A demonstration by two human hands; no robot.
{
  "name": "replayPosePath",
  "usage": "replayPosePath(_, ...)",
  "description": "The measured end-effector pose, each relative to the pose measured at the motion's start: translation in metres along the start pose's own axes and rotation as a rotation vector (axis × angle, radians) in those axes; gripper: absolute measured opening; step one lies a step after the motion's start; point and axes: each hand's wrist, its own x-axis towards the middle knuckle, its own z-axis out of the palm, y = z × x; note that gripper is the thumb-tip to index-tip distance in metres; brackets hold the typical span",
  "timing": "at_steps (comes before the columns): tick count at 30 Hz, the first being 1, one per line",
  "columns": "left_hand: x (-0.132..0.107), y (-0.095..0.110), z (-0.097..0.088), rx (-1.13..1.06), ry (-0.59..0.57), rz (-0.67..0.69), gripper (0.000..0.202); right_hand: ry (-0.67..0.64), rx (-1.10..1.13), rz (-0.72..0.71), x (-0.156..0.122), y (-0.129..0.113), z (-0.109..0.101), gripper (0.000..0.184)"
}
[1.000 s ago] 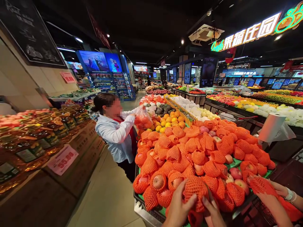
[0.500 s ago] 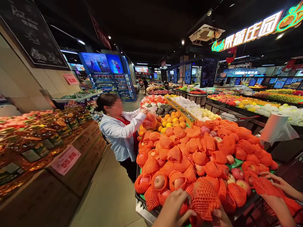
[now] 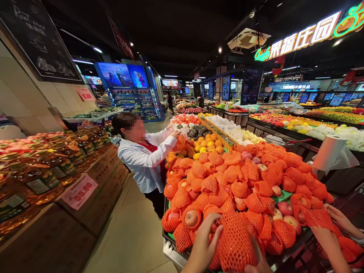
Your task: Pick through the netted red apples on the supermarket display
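Note:
An apple in an orange foam net stands just above the near edge of the heap. My right hand is closed around its right and lower side; part of that hand is cut off by the frame. On the left, my left hand has its thumb and fingers apart, close beside the net. Whether the fingertips touch it I cannot tell. Many net-wrapped apples fill the display around both hands. A few bare red apples show to the right.
At the right, another person's hands hold an orange foam net. Across the heap a person in a light blue shirt handles a bag. A roll of plastic bags stands at the right. Oil bottles line the left.
The netted apple has turned in my right hand, and its net now stands taller and covers more. My left hand's fingers have opened slightly. The other person's hands at right have shifted.

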Motion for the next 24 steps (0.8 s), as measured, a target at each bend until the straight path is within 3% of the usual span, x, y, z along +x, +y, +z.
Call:
replayPosePath(3,-0.017,-0.004,0.023,-0.279,0.060,-0.178,0.061,0.026,0.039,-0.017,0.004,-0.010,0.018,0.093)
replayPosePath(5,-0.028,-0.011,0.036,-0.331,0.038,-0.105,0.073,0.028,0.028,-0.028,0.011,-0.021,0.028,0.097)
replayPosePath(9,-0.036,-0.036,0.056,-0.174,-0.104,0.056,0.100,0.108,0.161,0.055,0.018,-0.034,0.048,0.120)
replayPosePath(11,-0.033,-0.047,0.064,-0.137,-0.023,0.064,0.104,0.171,0.164,0.007,0.017,-0.034,0.054,0.128)
replayPosePath(14,-0.027,-0.052,0.069,-0.096,0.192,0.109,0.096,0.112,-0.036,-0.088,0.018,-0.034,0.050,0.124)
replayPosePath(17,-0.023,-0.041,0.060,0.060,0.271,0.191,0.091,-0.016,-0.443,-0.449,0.025,-0.043,0.038,0.103)
replayPosePath(21,-0.020,-0.022,0.043,0.324,0.285,0.367,0.087,-0.021,-0.910,-1.089,0.030,-0.066,0.033,0.033)
replayPosePath(22,-0.018,-0.019,0.041,0.373,0.312,0.405,0.086,-0.023,-0.961,-1.185,0.030,-0.070,0.035,0.023)
replayPosePath(24,-0.016,-0.018,0.039,0.458,0.354,0.452,0.084,-0.044,-0.982,-1.286,0.027,-0.077,0.040,0.022)
